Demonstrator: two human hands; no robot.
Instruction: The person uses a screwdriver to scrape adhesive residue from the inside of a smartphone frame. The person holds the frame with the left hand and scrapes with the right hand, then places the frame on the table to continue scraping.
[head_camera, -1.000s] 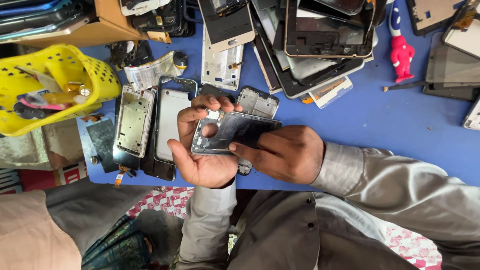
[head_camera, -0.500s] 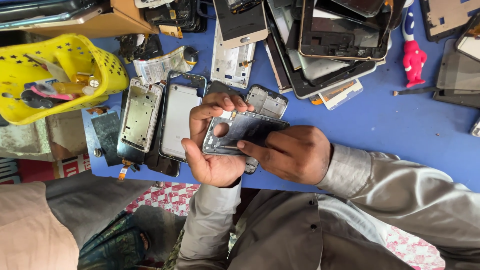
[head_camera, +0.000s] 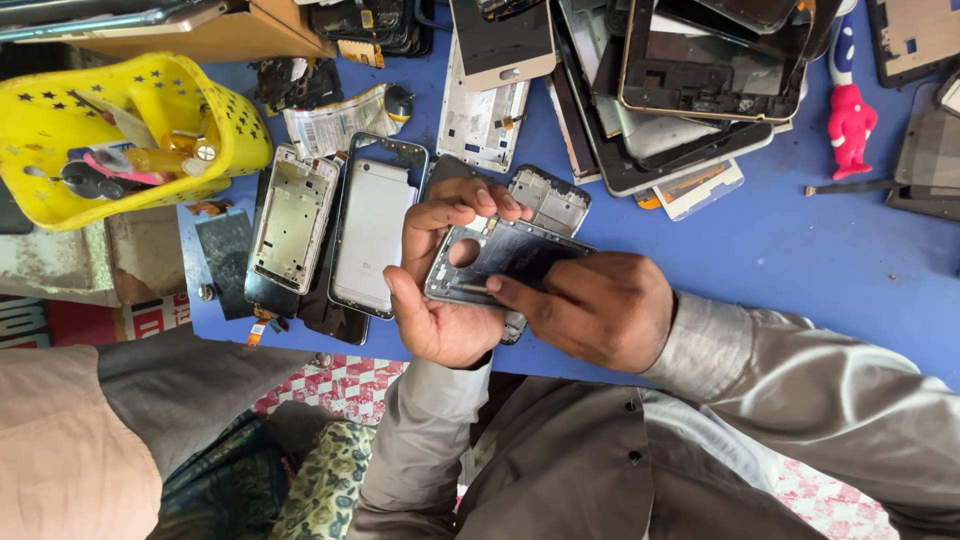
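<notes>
left hand (head_camera: 445, 300) cups dark phone frame (head_camera: 505, 260) | right hand (head_camera: 590, 310) pinches thin tool (head_camera: 468, 288) against it | above blue table (head_camera: 800, 250)

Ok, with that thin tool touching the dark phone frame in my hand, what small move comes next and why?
Probably press the thin tool a little further along the phone frame, keeping it flat. The left hand cradles the frame from below with fingers curled over its top edge, and the right hand pinches the tool with its tip already against the frame's lower edge.
</notes>
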